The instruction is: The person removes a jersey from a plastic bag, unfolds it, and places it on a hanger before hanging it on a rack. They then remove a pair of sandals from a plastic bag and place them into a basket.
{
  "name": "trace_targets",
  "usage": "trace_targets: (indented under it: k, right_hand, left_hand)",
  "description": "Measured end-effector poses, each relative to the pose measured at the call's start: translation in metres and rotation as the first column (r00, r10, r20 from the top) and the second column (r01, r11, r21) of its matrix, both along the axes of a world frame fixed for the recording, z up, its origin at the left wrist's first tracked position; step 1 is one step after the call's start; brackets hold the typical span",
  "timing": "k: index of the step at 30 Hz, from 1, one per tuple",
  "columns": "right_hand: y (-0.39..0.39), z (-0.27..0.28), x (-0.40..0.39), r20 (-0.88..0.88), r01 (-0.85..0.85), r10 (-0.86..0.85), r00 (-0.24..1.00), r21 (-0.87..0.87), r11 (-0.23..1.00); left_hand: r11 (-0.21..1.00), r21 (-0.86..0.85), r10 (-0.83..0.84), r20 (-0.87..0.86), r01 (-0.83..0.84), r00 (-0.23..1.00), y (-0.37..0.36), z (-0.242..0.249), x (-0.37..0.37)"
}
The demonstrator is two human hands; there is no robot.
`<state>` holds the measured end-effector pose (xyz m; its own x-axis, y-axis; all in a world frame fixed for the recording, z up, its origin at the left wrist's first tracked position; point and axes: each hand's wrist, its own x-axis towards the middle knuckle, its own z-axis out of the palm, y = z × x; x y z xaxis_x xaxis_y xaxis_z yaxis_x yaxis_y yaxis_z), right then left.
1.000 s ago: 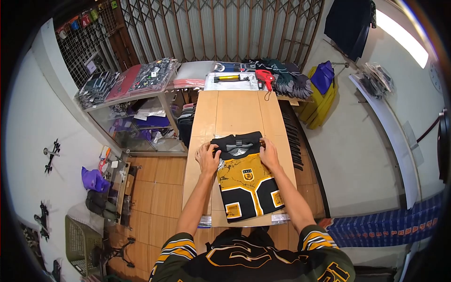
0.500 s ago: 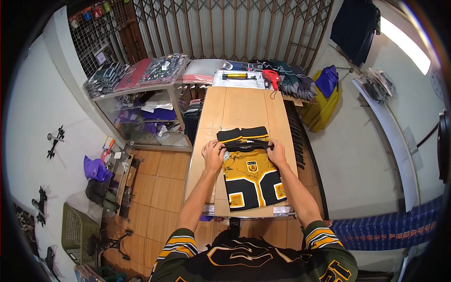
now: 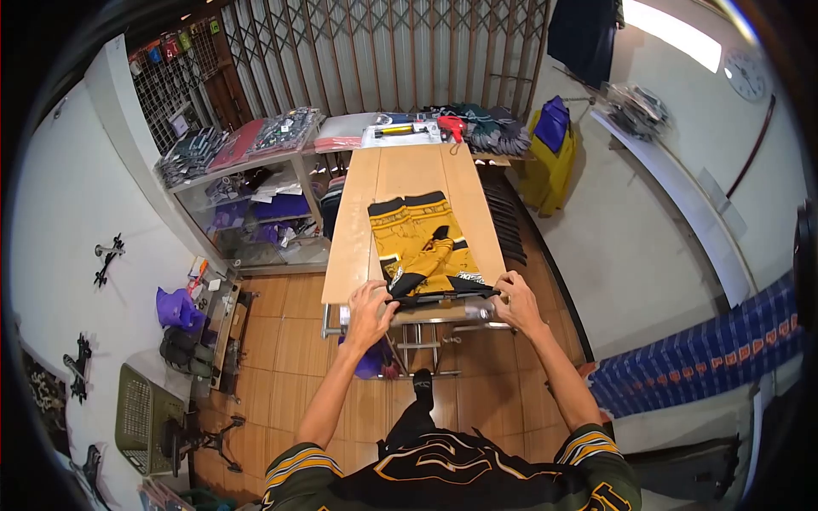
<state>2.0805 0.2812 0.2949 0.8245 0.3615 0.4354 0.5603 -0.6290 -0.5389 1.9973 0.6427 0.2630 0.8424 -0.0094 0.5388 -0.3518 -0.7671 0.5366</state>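
Note:
A gold and black printed jersey (image 3: 417,243) lies folded on the wooden table, two dark-banded ends side by side at its far side. A dark crumpled fold crosses its middle. At the table's near edge, my left hand (image 3: 371,312) pinches the left corner of the jersey's black near edge. My right hand (image 3: 517,301) grips the right corner of that edge. Between the two hands the black edge is stretched nearly straight. The fingertips are partly hidden by the cloth.
The wooden table (image 3: 345,264) extends away from me. At its far end lie a yellow-and-black tool (image 3: 400,130) and a red device (image 3: 452,129). A glass cabinet (image 3: 247,223) with packed garments stands left. Dark hangers (image 3: 504,217) line the right side.
Both hands have come toward me, drawing the jersey's black edge to the table's near edge. The crest and black panels no longer show; a gold side faces up. The view has shifted.

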Motion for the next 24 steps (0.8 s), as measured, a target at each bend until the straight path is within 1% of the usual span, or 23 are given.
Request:
trace_targets:
  k: [1,3,4,5,6,7,8,9,10,11,12,13,14,15,16,18,19,20,21,22,24]
  right_hand:
    - [-0.007,0.01,-0.022,0.077,-0.029,0.028,0.997,0.007,1.0]
    - [-0.025,0.02,-0.057,0.006,-0.099,0.099,0.995,0.134,0.986]
    - [-0.031,0.036,-0.079,-0.025,-0.13,0.137,0.99,0.198,0.972]
    - [-0.036,0.052,-0.105,-0.177,-0.091,0.164,0.97,0.361,0.928]
    - [-0.046,0.065,-0.123,-0.232,-0.106,0.219,0.948,0.419,0.902]
    - [-0.058,0.075,-0.137,-0.282,-0.115,0.276,0.919,0.478,0.871]
    - [-0.067,0.086,-0.15,-0.326,-0.121,0.336,0.884,0.534,0.837]
    - [-0.072,0.099,-0.163,-0.298,-0.15,0.396,0.869,0.604,0.783]
    - [-0.08,0.116,-0.172,-0.325,-0.15,0.397,0.858,0.58,0.801]
    - [-0.083,0.132,-0.183,-0.317,-0.152,0.429,0.846,0.627,0.764]
    - [-0.085,0.15,-0.192,-0.305,-0.153,0.461,0.833,0.673,0.723]
    - [-0.089,0.164,-0.196,-0.275,-0.193,0.495,0.824,0.684,0.703]
    - [-0.088,0.177,-0.202,-0.197,-0.227,0.495,0.846,0.707,0.67]
    - [-0.088,0.188,-0.203,-0.133,-0.26,0.48,0.867,0.702,0.664]
    - [-0.088,0.198,-0.204,-0.07,-0.29,0.463,0.884,0.695,0.658]
    - [-0.094,0.22,-0.204,-0.101,-0.21,0.357,0.929,0.649,0.731]
    - [-0.086,0.239,-0.21,-0.022,-0.231,0.319,0.947,0.642,0.731]
    - [-0.089,0.248,-0.207,0.005,-0.231,0.289,0.957,0.613,0.756]
    - [-0.091,0.257,-0.202,0.048,-0.251,0.276,0.96,0.586,0.771]
    - [-0.093,0.266,-0.198,0.094,-0.271,0.265,0.96,0.558,0.785]
    - [-0.099,0.283,-0.194,0.165,-0.289,0.238,0.957,0.507,0.812]
  left_hand:
    - [1.0,-0.013,-0.011,0.005,0.012,1.0,-0.007,0.013,-0.022]
    - [0.999,-0.019,-0.027,0.038,0.027,0.999,-0.019,0.041,-0.064]
    - [0.991,-0.115,-0.064,0.025,0.066,0.998,-0.026,0.053,-0.083]
    - [0.972,-0.211,-0.103,0.016,0.104,0.995,-0.033,0.065,-0.1]
    - [0.943,-0.303,-0.145,0.009,0.141,0.989,-0.038,0.077,-0.117]
    - [0.923,-0.337,-0.151,0.121,0.184,0.981,-0.048,0.09,-0.128]
    - [0.917,-0.36,-0.152,0.085,0.173,0.985,-0.052,0.1,-0.142]
    - [0.91,-0.382,-0.15,0.051,0.158,0.987,-0.054,0.109,-0.155]
    - [0.904,-0.404,-0.145,0.021,0.141,0.989,-0.058,0.123,-0.167]
    - [0.873,-0.469,-0.144,0.012,0.133,0.989,-0.062,0.141,-0.179]
    - [0.87,-0.473,-0.137,0.043,0.141,0.99,-0.065,0.156,-0.187]
    - [0.866,-0.476,-0.13,0.075,0.15,0.989,-0.067,0.169,-0.191]
    - [0.864,-0.478,-0.122,0.106,0.158,0.987,-0.068,0.184,-0.195]
    - [0.882,-0.436,-0.124,0.155,0.181,0.98,-0.067,0.202,-0.196]
    - [0.915,-0.374,-0.117,0.116,0.153,0.986,-0.065,0.224,-0.203]
    - [0.947,-0.271,-0.13,0.166,0.172,0.978,-0.059,0.257,-0.207]
    - [0.957,-0.235,-0.141,0.141,0.171,0.98,-0.056,0.277,-0.212]
    - [0.965,-0.199,-0.15,0.114,0.171,0.982,-0.051,0.292,-0.214]
    - [0.969,-0.158,-0.169,0.13,0.189,0.977,-0.043,0.3,-0.21]
    - [0.983,-0.107,-0.138,0.097,0.149,0.986,-0.039,0.314,-0.214]
    - [0.993,0.048,-0.115,0.1,0.111,0.988,-0.03,0.337,-0.22]
